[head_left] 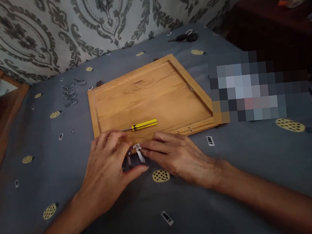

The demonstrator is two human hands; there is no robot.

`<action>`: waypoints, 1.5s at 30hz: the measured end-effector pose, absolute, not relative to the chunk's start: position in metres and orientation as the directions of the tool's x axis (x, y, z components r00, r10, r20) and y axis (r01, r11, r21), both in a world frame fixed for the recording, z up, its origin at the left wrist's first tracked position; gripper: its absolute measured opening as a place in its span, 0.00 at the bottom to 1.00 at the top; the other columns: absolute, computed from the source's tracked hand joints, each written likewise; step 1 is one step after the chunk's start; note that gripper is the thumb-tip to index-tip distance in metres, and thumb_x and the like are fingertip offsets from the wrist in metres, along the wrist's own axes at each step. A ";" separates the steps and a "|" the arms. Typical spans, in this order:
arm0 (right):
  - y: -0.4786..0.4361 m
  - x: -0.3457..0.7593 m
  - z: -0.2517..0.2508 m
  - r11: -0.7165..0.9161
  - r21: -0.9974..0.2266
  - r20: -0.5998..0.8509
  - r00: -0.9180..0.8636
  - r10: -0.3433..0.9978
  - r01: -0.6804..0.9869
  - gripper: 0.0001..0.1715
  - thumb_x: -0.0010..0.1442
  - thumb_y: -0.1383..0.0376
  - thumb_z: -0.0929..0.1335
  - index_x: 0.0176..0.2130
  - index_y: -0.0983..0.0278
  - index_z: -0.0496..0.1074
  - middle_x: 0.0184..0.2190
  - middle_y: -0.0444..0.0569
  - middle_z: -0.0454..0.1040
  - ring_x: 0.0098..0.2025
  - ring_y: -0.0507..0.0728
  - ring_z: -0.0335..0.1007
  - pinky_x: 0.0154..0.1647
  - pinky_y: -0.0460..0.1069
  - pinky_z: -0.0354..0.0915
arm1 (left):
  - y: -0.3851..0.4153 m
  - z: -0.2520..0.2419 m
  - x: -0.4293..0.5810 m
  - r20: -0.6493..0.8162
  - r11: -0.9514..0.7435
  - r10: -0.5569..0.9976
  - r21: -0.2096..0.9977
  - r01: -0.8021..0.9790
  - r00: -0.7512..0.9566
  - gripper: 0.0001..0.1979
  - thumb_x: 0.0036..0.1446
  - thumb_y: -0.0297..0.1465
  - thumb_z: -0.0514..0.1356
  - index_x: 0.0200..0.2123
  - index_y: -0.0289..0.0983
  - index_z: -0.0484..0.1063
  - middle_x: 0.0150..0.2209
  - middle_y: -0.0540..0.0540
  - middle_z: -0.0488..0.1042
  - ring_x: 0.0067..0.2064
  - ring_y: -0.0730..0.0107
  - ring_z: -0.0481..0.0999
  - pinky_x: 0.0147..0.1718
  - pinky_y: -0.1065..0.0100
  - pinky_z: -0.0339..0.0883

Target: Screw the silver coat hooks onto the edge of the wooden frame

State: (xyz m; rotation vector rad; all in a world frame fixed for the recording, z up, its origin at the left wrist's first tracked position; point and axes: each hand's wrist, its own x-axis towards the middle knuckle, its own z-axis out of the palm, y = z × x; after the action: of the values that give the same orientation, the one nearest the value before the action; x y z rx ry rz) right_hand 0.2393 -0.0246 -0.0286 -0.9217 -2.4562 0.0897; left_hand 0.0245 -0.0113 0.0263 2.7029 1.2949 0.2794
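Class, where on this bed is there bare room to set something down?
Free: the wooden panel beyond the yellow screwdriver; the sheet between the hardware pile and the left hand. Crowded: the panel's near edge, where it and the right hand hold a metal hinge.

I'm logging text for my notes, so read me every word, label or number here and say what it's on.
Black tags printed on the bedsheet: white letters, too blurred to read.
Screwdriver: no print legible.
Wooden board: no marking visible.
Metal piece between the left hand and right hand: no marking visible.
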 end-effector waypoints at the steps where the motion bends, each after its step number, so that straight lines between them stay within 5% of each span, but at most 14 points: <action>1: -0.025 0.239 -0.029 0.768 -0.232 0.437 -0.642 0.631 0.597 0.08 0.66 0.71 0.67 0.44 0.66 0.77 0.42 0.49 0.82 0.38 0.57 0.69 0.33 0.51 0.69 | -0.012 0.025 0.025 0.105 -0.625 0.779 0.187 0.758 0.618 0.19 0.56 0.43 0.68 0.47 0.41 0.74 0.52 0.41 0.72 0.55 0.47 0.68 0.49 0.46 0.66; 33: -0.024 0.241 -0.030 0.781 -0.273 0.494 -0.615 0.615 0.561 0.08 0.65 0.71 0.68 0.44 0.67 0.77 0.42 0.50 0.82 0.37 0.57 0.70 0.31 0.50 0.70 | -0.006 0.021 0.028 0.092 -0.627 0.769 0.302 0.718 0.633 0.12 0.54 0.38 0.71 0.38 0.39 0.77 0.43 0.45 0.74 0.49 0.54 0.71 0.46 0.51 0.66; 40: -0.022 0.244 -0.028 0.722 -0.499 0.592 -0.420 0.688 0.480 0.11 0.68 0.72 0.64 0.43 0.66 0.76 0.39 0.51 0.82 0.40 0.55 0.77 0.41 0.50 0.75 | -0.005 0.021 0.028 0.093 -0.632 0.762 0.318 0.707 0.641 0.13 0.53 0.36 0.72 0.39 0.39 0.77 0.43 0.45 0.74 0.48 0.55 0.72 0.45 0.52 0.65; 45: -0.022 0.244 -0.028 0.656 -0.540 0.578 -0.333 0.745 0.528 0.13 0.68 0.72 0.64 0.42 0.64 0.77 0.35 0.49 0.81 0.37 0.54 0.78 0.38 0.50 0.75 | -0.005 0.020 0.027 0.098 -0.632 0.764 0.307 0.711 0.637 0.12 0.53 0.37 0.72 0.38 0.39 0.77 0.43 0.46 0.74 0.48 0.56 0.71 0.45 0.52 0.65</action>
State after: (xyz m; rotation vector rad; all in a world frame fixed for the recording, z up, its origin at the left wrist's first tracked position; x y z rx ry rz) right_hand 0.2440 -0.0217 -0.0283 -0.9880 -2.0195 0.3226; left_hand 0.0269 -0.0051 0.0204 2.6191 1.2020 0.3209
